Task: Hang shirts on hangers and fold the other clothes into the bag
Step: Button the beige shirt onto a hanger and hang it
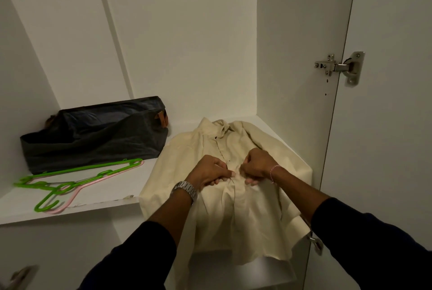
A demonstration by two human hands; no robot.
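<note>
Shirt (233,196) in cream lies at centre frame, draped over the shelf (105,198) edge, and your left hand (211,171) and right hand (256,167) each pinch its button placket, with hangers (70,182) and bag (93,135) at left.

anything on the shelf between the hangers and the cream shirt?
No: in the head view, only bare white shelf lies between the hangers and the cream shirt. The dark bag sits behind the hangers.

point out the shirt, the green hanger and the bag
shirt (187,149): head view, left shoulder panel
green hanger (81,169): head view, long bar
bag (93,147): head view, front wall
</note>
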